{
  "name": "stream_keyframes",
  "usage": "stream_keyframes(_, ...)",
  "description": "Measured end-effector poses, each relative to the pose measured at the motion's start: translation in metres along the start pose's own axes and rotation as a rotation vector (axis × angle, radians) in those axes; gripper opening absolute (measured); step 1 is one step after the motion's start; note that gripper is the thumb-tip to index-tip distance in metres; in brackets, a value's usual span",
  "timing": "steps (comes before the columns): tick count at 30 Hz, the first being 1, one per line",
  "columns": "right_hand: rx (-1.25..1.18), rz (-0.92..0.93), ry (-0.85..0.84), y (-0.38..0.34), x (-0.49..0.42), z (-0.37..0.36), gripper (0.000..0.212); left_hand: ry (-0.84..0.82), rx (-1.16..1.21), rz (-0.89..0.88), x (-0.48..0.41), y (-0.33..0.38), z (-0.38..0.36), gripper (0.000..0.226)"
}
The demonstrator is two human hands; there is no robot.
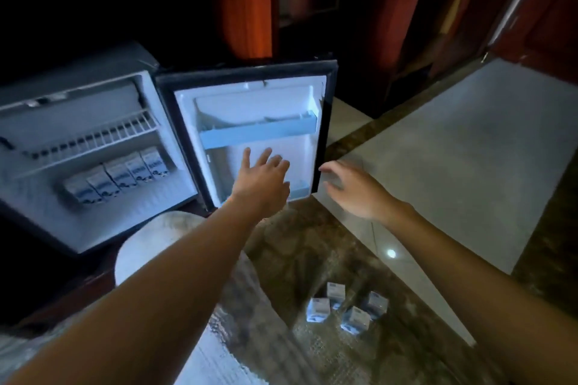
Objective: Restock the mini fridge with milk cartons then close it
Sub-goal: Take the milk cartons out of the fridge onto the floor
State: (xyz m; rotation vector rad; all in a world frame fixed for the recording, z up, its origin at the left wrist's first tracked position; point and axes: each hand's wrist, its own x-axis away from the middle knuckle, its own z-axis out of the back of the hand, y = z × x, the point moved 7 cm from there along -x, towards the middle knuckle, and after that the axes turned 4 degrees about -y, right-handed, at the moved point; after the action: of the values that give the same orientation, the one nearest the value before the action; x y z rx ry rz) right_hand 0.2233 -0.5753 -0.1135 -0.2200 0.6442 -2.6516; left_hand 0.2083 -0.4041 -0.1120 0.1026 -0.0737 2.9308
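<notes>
The mini fridge (pixel 37 197) stands open at the left, with a wire shelf (pixel 90 137) and a row of several white-and-blue milk cartons (pixel 119 173) on its floor. Its door (pixel 250 97) is swung wide, inner side facing me, with a pale blue door shelf (pixel 256 132). My left hand (pixel 262 175) is spread open in front of the door's lower inner panel, empty. My right hand (pixel 350 187) hovers open just right of the door's outer edge, holding nothing. Several more milk cartons (pixel 347 309) stand on the floor near my right forearm.
The floor is glossy dark marble (pixel 312 244) with a pale tiled area (pixel 453 150) to the right. My knee in light fabric (pixel 150 244) is below the fridge. Dark wooden panels and a reddish curtain (pixel 247 9) rise behind the door.
</notes>
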Motion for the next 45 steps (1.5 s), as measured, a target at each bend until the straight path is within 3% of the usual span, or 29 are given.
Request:
stream_keyframes(12, 0.102, 0.323, -0.029, -0.181, -0.089, 0.010, 0.037, 0.114, 0.001, 0.231, 0.074, -0.146, 0.070, 0.058)
stream_keyframes(24, 0.119, 0.498, -0.247, -0.311, -0.161, -0.073, 0.046, 0.079, 0.017, 0.368, 0.123, -0.280, 0.035, 0.058)
stream_keyframes(35, 0.192, 0.579, -0.367, -0.356, -0.223, -0.168, 0.047, 0.137, 0.141, 0.486, 0.137, -0.367, -0.028, 0.050)
stream_keyframes(45, 0.287, 0.613, -0.496, -0.359, -0.281, -0.282, 0.053, 0.021, 0.123, 0.505, 0.119, -0.423, -0.131, 0.053)
